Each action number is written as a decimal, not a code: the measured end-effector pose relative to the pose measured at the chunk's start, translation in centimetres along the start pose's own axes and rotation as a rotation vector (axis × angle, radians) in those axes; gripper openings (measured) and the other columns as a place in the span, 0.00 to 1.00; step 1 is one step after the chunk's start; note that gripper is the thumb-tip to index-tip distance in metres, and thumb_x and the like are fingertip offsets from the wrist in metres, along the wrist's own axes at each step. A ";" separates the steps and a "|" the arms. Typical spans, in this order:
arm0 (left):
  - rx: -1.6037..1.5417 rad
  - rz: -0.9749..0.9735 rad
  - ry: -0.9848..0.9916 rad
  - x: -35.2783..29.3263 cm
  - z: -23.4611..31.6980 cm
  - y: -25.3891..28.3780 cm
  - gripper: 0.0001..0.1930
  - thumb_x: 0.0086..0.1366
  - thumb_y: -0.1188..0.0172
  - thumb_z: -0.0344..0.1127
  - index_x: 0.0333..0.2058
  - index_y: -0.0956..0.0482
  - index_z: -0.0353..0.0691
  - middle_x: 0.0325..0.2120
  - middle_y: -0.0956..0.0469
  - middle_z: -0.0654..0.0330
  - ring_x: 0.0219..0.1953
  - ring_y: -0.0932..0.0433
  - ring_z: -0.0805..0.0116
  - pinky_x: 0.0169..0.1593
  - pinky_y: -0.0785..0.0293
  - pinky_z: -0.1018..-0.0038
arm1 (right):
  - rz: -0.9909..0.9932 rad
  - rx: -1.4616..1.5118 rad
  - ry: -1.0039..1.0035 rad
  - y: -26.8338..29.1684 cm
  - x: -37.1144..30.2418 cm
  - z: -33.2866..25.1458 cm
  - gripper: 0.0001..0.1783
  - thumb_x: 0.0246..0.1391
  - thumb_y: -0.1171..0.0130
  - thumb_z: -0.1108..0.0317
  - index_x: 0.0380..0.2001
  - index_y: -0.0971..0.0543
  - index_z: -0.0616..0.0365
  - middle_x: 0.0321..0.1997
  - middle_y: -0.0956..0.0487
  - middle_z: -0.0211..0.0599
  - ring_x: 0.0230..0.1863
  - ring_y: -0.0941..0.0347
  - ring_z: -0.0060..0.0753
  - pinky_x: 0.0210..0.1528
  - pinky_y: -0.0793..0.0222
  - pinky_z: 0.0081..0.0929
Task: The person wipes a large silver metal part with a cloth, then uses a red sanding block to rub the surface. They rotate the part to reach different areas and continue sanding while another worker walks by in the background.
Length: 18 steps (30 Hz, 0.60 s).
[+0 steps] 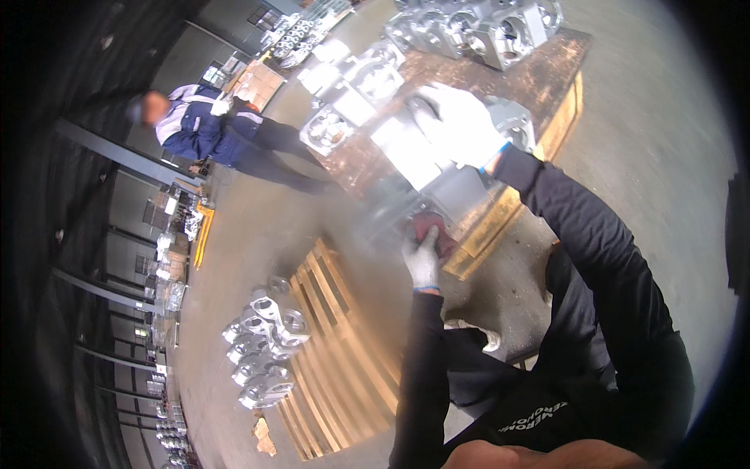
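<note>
- a grey concrete floor (664,102) fills the hall, lit evenly and without hard shadows.
- an empty pale wooden pallet (344,352) lies on the floor, with a cluster of silvery metal castings (262,348) just beside its left edge.
- dark steel columns (117,152) run along the left, with racks of metal parts (168,266) behind them.
- a person in a blue and white jacket (203,125) bends near cardboard boxes (258,82).

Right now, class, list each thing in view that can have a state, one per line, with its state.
Left hand: gloved, gripping a dark red pad under the casting.
Right hand: gloved, gripping the casting's top.
Metal casting: lifted, tilted, motion-blurred.
Wooden pallet: on the floor, partly loaded.
Castings on pallet: clustered at one end.
</note>
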State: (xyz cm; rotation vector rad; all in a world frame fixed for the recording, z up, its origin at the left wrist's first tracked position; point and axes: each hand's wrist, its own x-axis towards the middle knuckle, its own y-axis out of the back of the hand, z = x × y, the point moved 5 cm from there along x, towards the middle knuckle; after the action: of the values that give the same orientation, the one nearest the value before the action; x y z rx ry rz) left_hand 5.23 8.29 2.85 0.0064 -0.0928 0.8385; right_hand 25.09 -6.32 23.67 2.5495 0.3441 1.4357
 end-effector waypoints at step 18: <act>-0.876 0.257 0.052 -2.4 -0.1 1.9 0.17 0.77 0.42 0.37 0.25 0.29 0.47 0.17 0.38 0.68 0.21 0.40 0.73 0.34 0.36 0.75 | 0.032 -0.044 -0.093 0.8 0.5 -1.7 0.11 0.63 0.40 0.63 0.44 0.15 0.55 0.45 0.15 0.44 0.47 0.17 0.55 0.50 0.21 0.45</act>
State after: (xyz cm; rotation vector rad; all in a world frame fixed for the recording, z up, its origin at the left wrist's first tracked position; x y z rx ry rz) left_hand 2.24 7.83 2.47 -0.8653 -0.4120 0.9958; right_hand 23.97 -6.79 25.14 2.5868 0.2555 1.3144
